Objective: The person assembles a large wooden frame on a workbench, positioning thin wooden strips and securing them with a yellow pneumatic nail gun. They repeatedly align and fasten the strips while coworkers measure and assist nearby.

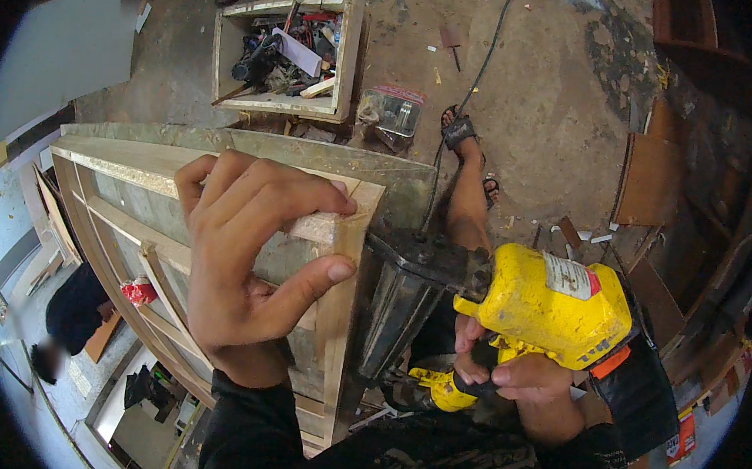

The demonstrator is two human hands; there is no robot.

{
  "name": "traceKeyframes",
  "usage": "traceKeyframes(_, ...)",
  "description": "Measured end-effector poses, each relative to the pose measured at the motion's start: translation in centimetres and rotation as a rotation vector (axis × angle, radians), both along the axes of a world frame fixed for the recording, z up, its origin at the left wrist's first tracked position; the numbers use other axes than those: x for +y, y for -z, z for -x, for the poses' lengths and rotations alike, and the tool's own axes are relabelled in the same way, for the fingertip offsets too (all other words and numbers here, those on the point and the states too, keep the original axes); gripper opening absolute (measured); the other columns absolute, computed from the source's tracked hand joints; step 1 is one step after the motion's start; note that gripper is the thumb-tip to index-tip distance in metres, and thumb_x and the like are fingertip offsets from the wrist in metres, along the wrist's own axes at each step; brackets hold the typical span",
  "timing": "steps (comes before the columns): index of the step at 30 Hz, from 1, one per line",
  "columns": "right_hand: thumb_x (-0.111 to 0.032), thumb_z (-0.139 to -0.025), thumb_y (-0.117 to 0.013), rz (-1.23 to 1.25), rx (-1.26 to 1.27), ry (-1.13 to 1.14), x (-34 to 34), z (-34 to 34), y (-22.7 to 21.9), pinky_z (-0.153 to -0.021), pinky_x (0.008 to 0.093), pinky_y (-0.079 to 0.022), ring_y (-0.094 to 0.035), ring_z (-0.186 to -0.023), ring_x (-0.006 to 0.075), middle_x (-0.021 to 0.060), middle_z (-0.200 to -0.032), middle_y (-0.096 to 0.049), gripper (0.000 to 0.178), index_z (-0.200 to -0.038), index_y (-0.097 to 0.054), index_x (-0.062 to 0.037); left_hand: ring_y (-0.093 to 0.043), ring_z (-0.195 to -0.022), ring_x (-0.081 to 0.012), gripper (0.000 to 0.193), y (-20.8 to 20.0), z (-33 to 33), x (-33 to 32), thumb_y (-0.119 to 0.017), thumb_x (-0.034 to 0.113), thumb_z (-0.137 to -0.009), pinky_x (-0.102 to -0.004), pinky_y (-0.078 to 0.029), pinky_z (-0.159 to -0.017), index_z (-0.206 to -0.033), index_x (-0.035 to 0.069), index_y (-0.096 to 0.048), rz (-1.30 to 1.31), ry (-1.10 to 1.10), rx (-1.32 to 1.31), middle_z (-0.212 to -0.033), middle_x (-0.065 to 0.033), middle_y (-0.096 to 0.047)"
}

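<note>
At the near right corner of a pale wooden frame (339,319), my left hand (244,251) curls around the rail. Its index fingertip rests on top of the corner, and its thumb lies on the inner side. My right hand (539,390), close to my body, is closed on a yellow and black power tool (554,308); the black grip is partly hidden. A long black ribbed part (401,310) of the tool stands beside the frame's end. Its exact kind does not show.
Beyond the frame stand a wooden box of tools (349,58) and a clear plastic container (390,113). A dark cord (484,63) crosses the floor past a sandalled foot (461,134). Brown boards (650,180) lie right. Another person (83,310) in dark clothing is at the left.
</note>
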State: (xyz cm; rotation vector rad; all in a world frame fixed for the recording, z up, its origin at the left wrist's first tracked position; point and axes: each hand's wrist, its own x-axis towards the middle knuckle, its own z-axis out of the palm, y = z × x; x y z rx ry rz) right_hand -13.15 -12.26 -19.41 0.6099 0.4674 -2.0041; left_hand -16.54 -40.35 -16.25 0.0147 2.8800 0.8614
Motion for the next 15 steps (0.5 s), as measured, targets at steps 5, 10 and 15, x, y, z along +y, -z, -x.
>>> traceKeyframes(5,-0.009,-0.074,-0.071,-0.036,0.005,-0.034,0.1,0.2,-0.1,-0.066,0.0343,-0.047,-0.057,-0.074,0.0216,0.0197,-0.107,-0.056,0.052,-0.119,-0.051,0.0064,-0.052,-0.074,-0.0201,0.038,0.1,0.0,0.1,-0.075,0.047,-0.071,-0.0353,-0.031,-0.084,-0.087,0.013,-0.07,-0.038,-0.017,0.031,-0.084,0.0003,-0.067)
traceKeyframes(10,-0.01,-0.073,-0.071,-0.029,0.008,-0.05,0.0,0.5,0.1,-0.066,0.0344,-0.048,-0.057,-0.071,0.0212,0.0189,-0.106,-0.056,0.05,-0.117,-0.052,0.0066,-0.054,-0.076,-0.0192,0.062,0.2,-0.4,-0.1,-0.078,0.048,-0.069,-0.0338,-0.031,-0.085,-0.116,0.009,-0.066,-0.068,-0.045,0.016,-0.09,-0.0017,-0.07)
traceKeyframes(15,-0.008,-0.069,-0.072,0.029,-0.049,-0.001,-0.4,0.4,0.4,-0.067,0.035,-0.049,-0.059,-0.073,0.0223,0.019,-0.105,-0.057,0.059,-0.122,-0.051,0.005,-0.056,-0.081,-0.0187,0.098,0.4,-1.1,-0.2,-0.082,0.046,-0.067,-0.0323,-0.032,-0.09,-0.147,0.004,-0.043,-0.122,-0.104,-0.017,-0.095,-0.0038,-0.072)
